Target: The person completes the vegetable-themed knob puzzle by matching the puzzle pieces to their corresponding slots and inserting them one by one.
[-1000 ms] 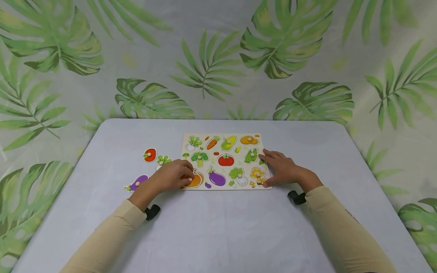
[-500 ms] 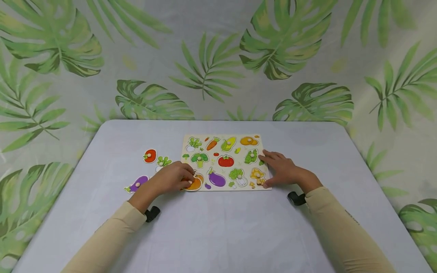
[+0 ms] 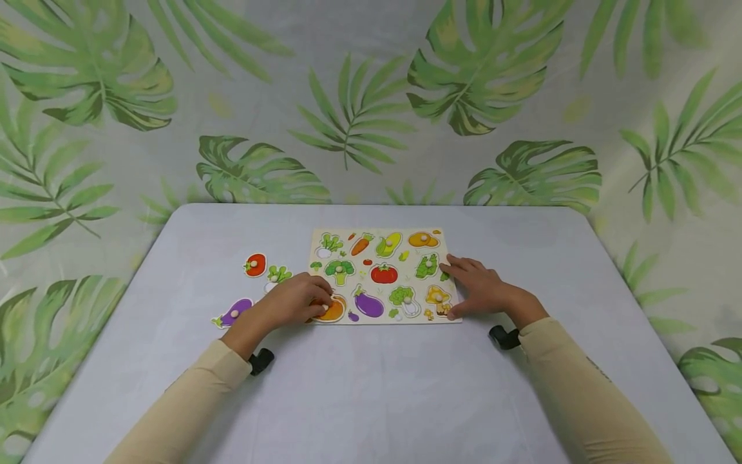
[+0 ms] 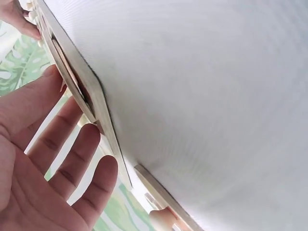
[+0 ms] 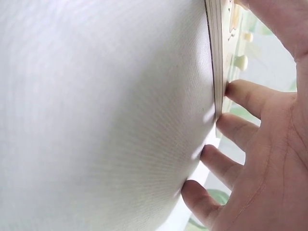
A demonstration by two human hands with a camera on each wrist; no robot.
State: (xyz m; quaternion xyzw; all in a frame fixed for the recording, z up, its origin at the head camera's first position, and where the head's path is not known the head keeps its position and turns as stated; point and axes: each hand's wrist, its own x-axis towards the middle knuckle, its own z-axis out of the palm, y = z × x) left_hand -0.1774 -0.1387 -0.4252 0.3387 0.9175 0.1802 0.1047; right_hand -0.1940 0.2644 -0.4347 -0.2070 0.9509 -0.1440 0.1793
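In the head view the wooden vegetable board (image 3: 400, 319) lies flat. At its near left corner my left hand (image 3: 295, 299) holds the orange pumpkin piece (image 3: 333, 310) with bent fingers; its knob is hidden. The left wrist view has the thumb and a finger of that hand (image 4: 38, 159) at the piece, which sits slightly tilted at the board's surface (image 4: 108, 125). My right hand (image 3: 478, 287) rests at the board's right side with spread fingers. In the right wrist view this hand (image 5: 269, 139) has fingertips on the board's edge (image 5: 216, 57) and on the tablecloth.
Left of the board lie a loose red tomato piece (image 3: 254, 264), a green-and-white turnip piece (image 3: 279, 274) partly behind my left hand, and a purple eggplant piece (image 3: 234, 313). A leaf-patterned cloth (image 3: 353, 122) hangs behind the white table (image 3: 382, 393).
The pumpkin piece has shifted slightly and now lines up more closely with its outline on the board, my left fingers moving with it. My right hand has stayed in place.
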